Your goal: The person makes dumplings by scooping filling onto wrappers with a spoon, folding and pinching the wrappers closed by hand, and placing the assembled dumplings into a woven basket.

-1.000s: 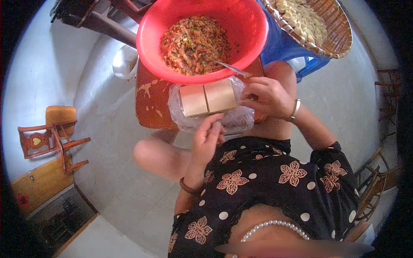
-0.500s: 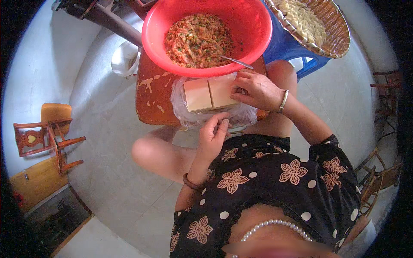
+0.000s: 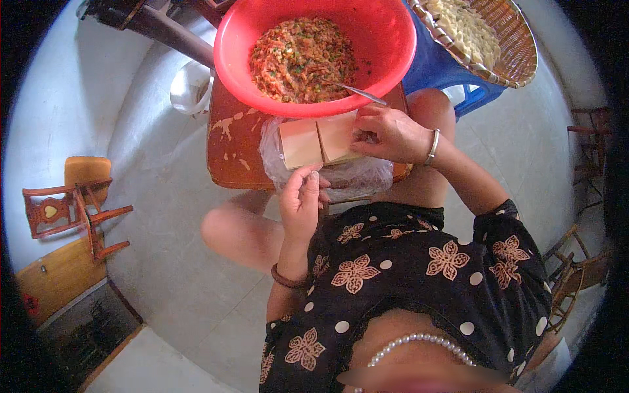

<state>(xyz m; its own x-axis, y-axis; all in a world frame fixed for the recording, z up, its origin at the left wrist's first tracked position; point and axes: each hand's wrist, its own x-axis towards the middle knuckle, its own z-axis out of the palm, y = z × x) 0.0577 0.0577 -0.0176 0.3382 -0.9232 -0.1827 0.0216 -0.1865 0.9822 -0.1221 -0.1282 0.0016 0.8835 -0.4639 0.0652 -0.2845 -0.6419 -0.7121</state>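
Note:
Two stacks of pale square dough wrappers, a left stack [image 3: 300, 143] and a right stack [image 3: 335, 137], lie side by side on a clear plastic bag [image 3: 360, 178]. At the right edge of the right stack is my right hand [image 3: 391, 136], its fingers curled down and closed on the wrappers there; the fingertips are partly hidden. My left hand [image 3: 303, 200] is just in front of the left stack, thumb pressed toward the fingers; whatever it may pinch is too small to see. Beyond the stacks, a red basin [image 3: 229, 62] holds chopped orange-and-green filling [image 3: 301, 62] and a metal spoon [image 3: 362, 93].
A worn brown wooden stool [image 3: 229, 154] carries the basin and bag. At the far right, a woven basket [image 3: 517, 56] of folded dumplings [image 3: 465, 33] rests on a blue plastic stool [image 3: 426, 72]. Wooden chairs [image 3: 78, 209] stand left and right. A white bucket [image 3: 190, 88] is at the far left.
My left hand has moved left and slightly up, from before the gap between the stacks to the left stack's front edge. My right hand stays almost in place at the right stack.

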